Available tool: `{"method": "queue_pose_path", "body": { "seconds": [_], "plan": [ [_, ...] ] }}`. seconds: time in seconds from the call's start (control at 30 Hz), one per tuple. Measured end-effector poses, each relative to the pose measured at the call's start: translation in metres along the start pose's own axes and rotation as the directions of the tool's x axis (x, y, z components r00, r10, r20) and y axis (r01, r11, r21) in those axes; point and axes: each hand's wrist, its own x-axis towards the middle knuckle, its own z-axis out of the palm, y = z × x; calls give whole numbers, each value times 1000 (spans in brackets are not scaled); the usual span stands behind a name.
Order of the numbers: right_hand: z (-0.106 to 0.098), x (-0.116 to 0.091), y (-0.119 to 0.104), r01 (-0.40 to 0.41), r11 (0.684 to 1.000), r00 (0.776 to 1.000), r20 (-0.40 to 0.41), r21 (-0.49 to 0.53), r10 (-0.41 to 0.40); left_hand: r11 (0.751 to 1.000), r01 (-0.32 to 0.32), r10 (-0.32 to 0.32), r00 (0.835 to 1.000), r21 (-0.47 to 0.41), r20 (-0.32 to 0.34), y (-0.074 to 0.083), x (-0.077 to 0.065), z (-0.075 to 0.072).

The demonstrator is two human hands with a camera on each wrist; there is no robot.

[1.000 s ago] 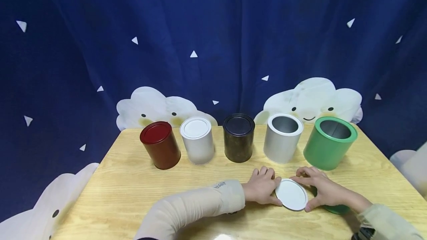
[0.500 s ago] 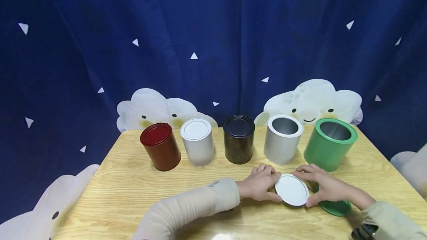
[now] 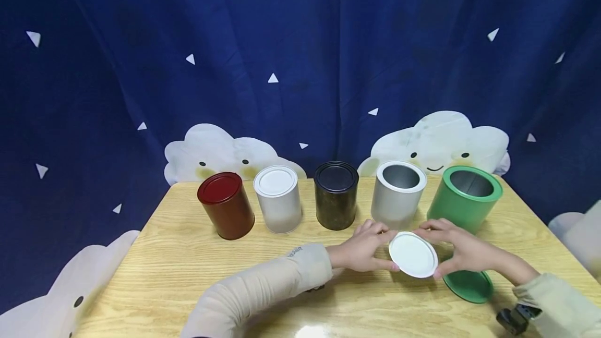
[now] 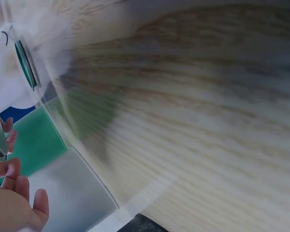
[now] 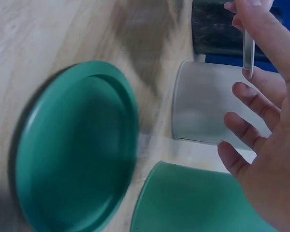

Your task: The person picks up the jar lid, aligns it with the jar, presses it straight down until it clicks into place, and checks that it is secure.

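Observation:
Between both hands a white can lid [image 3: 413,254] is held tilted, raised off the table. My left hand [image 3: 362,249] grips its left edge with thumb and fingers, while my right hand [image 3: 466,250] grips the right edge the same way. Edge-on, the lid [image 5: 249,53] shows as a thin strip in the right wrist view, the other right-hand fingers spread below it. Just beyond the hands stands a white can [image 3: 396,207] with its top uncovered. To its right is an uncovered green can [image 3: 457,207]. A green lid [image 3: 469,287] lies flat beneath my right wrist.
Farther left along the back stand a lidded dark red can [image 3: 230,213], a lidded white can [image 3: 279,207] and a lidded black can [image 3: 336,207]. The wooden table [image 3: 178,275] ends at a dark blue curtain [image 3: 263,30] with clouds.
Both hands have lifted the white lid from near the table and moved it slightly away from me, toward the uncovered white can. More of the green lid shows now.

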Motion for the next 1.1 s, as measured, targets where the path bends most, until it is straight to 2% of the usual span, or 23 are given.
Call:
{"method": "queue_pose_path", "body": {
  "seconds": [0.33, 0.6, 0.77, 0.97, 1.1],
  "plan": [
    [-11, 7, -4, -3, 1000, 1000, -6, -5, 3, 1000, -9, 9, 1000, 5, -14, 0, 0, -13],
    [-24, 16, -7, 12, 1000, 1000, -16, -17, -12, 997, -44, 40, 998, -62, -57, -3, 3, -29],
    [-30, 22, -7, 14, 1000, 1000, -17, -27, -14, 996, -51, 45, 996, -71, -81, -4, 4, -36],
    [-35, 26, -6, 44, 999, 998, -36, -19, -44, 992, -60, 43, 987, -110, -155, -5, 5, -41],
    [-38, 29, -8, 36, 999, 998, -45, -7, -36, 987, -63, 31, 978, -149, -207, -6, 6, -43]
  ]
}}
